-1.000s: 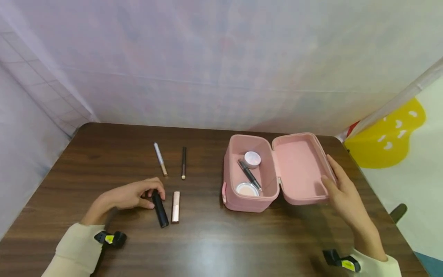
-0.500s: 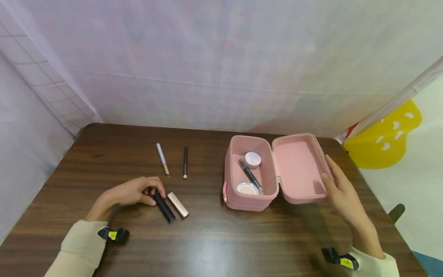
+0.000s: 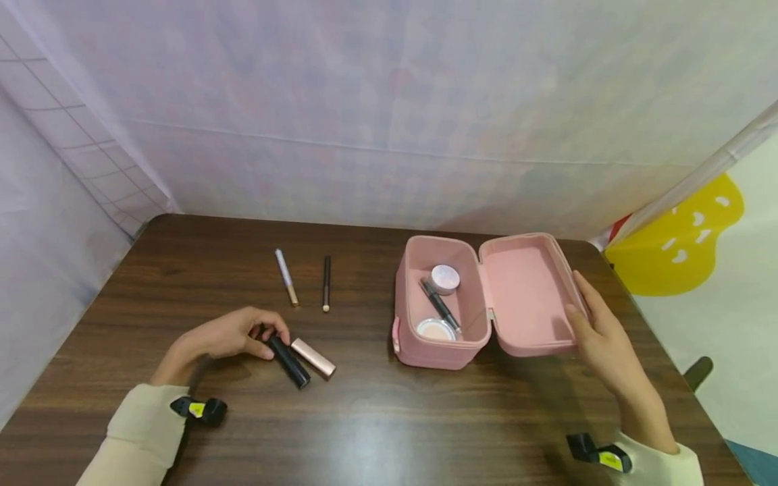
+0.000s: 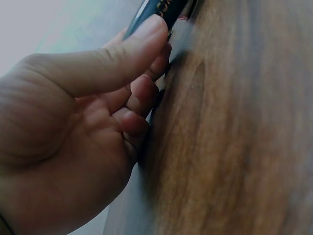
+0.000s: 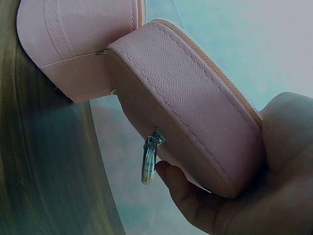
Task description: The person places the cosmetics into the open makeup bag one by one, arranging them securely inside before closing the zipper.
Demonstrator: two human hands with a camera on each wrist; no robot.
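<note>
My left hand (image 3: pixel 246 334) pinches the upper end of a black cosmetic tube (image 3: pixel 290 364) that lies slanted on the table. In the left wrist view, the thumb presses on the dark tube (image 4: pixel 168 11), where a few gold letters show. Beside it lies a rose-gold tube (image 3: pixel 313 358), its far end near the fingertips. On the right, my right hand (image 3: pixel 604 337) grips the outer edge of the opened lid (image 3: pixel 529 297) of a pink cosmetic case (image 3: pixel 428 356). The right wrist view shows the lid's stitched side (image 5: pixel 195 107) between thumb and fingers.
Inside the case are a round white-lidded jar (image 3: pixel 445 279), a dark pen (image 3: pixel 440 305) and a round compact (image 3: pixel 435 329). A white-and-gold pen (image 3: pixel 286 277) and a thin dark pen (image 3: pixel 326 283) lie behind the left hand. A curtain hangs along the table's far edge.
The rose-gold tube has turned, its near end swinging right. The black tube's near end has shifted right too, with the left hand still holding it. The right hand stays on the lid.
</note>
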